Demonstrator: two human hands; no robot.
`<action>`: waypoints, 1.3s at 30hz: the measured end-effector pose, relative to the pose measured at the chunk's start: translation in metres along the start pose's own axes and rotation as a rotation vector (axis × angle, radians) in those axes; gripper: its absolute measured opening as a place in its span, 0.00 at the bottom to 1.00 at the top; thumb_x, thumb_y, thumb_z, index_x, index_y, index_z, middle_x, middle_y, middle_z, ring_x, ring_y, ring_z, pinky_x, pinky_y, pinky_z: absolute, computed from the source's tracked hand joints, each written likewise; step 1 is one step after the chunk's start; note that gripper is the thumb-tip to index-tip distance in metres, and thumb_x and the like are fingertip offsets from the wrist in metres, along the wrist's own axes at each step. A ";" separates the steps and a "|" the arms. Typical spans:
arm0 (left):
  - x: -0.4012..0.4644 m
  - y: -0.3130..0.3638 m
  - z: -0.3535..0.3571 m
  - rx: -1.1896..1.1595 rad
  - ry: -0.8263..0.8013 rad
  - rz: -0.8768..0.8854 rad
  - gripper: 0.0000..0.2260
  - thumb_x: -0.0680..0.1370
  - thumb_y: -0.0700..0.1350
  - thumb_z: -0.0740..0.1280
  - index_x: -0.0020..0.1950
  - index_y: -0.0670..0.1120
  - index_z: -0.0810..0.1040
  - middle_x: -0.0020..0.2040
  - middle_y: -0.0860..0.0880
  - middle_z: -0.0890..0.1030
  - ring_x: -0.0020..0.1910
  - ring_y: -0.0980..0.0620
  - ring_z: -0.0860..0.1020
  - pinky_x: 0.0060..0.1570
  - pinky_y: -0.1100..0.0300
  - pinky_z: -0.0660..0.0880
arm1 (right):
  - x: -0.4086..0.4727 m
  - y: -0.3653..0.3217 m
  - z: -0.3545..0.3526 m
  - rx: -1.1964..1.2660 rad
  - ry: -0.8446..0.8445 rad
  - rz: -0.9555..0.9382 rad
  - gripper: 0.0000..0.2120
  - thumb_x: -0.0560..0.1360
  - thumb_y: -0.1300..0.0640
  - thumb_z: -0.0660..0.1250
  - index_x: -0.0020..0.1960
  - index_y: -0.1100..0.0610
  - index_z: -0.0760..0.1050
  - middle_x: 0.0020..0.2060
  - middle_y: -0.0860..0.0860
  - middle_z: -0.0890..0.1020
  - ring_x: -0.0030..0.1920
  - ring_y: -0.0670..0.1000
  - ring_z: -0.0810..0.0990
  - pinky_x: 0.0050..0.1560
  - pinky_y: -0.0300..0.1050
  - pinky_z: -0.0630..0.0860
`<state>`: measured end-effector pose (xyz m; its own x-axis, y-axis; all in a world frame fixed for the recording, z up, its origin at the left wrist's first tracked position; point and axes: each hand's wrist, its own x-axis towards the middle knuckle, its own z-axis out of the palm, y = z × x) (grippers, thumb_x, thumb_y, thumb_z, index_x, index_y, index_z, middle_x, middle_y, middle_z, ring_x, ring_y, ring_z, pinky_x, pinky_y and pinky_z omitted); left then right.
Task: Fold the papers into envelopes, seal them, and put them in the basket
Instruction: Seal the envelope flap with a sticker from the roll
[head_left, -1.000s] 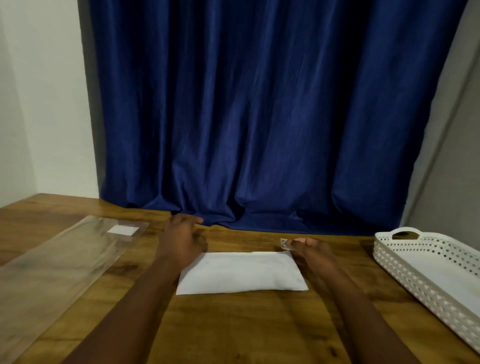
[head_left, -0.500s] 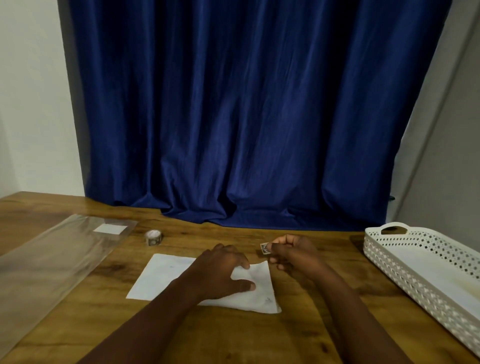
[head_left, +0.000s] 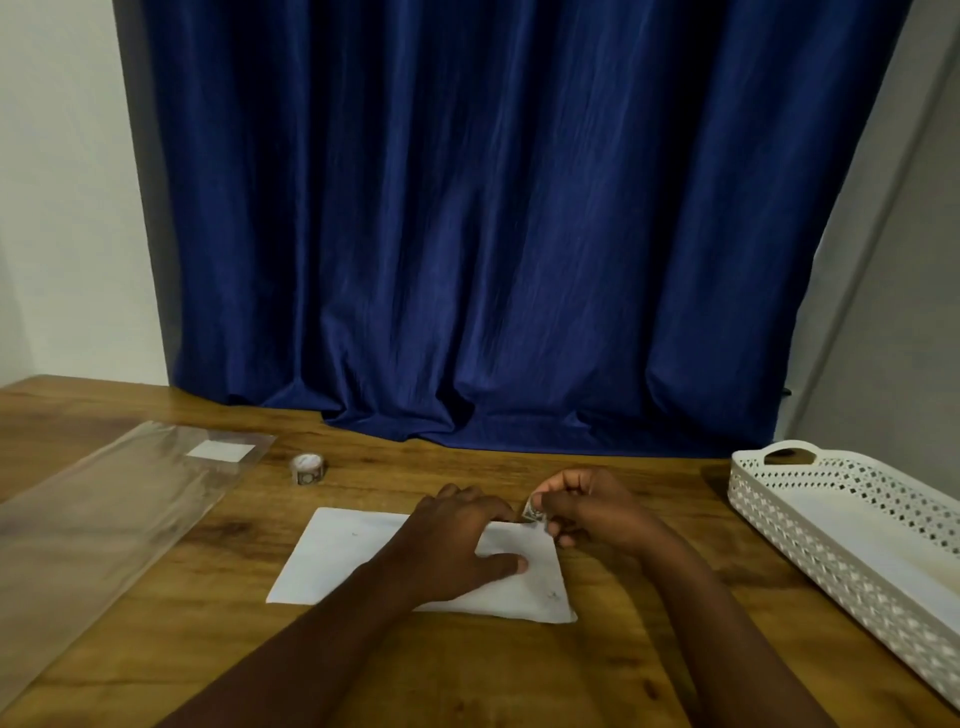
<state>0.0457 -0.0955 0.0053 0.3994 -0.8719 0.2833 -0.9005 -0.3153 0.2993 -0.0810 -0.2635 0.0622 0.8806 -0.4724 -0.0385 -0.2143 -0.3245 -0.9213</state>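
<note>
Two hands at work: my left hand (head_left: 457, 540) presses flat on the folded paper (head_left: 343, 558) lying on the tabletop (head_left: 623, 675), while my right hand (head_left: 587, 506) has its grip pinched on a small sticker (head_left: 533, 514) at the paper's far edge. The tape roll (head_left: 308, 468) stands beyond; the white basket (head_left: 831, 540) sits at right.

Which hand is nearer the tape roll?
Left. The left hand lies on the folded paper, right of the tape roll; the right hand is farther right.
</note>
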 end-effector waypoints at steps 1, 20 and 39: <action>0.000 0.000 0.001 0.008 0.009 -0.001 0.28 0.76 0.70 0.65 0.72 0.59 0.73 0.68 0.58 0.75 0.67 0.54 0.70 0.66 0.51 0.68 | 0.001 0.002 -0.003 0.002 0.013 0.040 0.06 0.77 0.61 0.71 0.52 0.62 0.82 0.46 0.64 0.85 0.37 0.52 0.81 0.36 0.44 0.80; 0.004 -0.005 0.010 -0.072 0.038 0.169 0.17 0.82 0.55 0.65 0.71 0.60 0.73 0.71 0.59 0.69 0.71 0.59 0.65 0.70 0.55 0.67 | -0.011 -0.010 -0.013 0.458 -0.184 0.277 0.11 0.80 0.58 0.66 0.61 0.62 0.75 0.63 0.67 0.79 0.54 0.68 0.84 0.63 0.67 0.75; 0.006 -0.016 0.007 0.005 0.119 0.222 0.05 0.84 0.47 0.61 0.58 0.54 0.75 0.70 0.54 0.69 0.68 0.55 0.67 0.66 0.53 0.69 | -0.015 -0.010 -0.024 0.390 -0.398 0.272 0.07 0.81 0.56 0.65 0.54 0.59 0.72 0.48 0.59 0.82 0.58 0.68 0.82 0.38 0.49 0.83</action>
<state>0.0615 -0.0985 -0.0038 0.2090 -0.8700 0.4466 -0.9691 -0.1230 0.2139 -0.1025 -0.2725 0.0811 0.9222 -0.1300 -0.3643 -0.3494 0.1236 -0.9288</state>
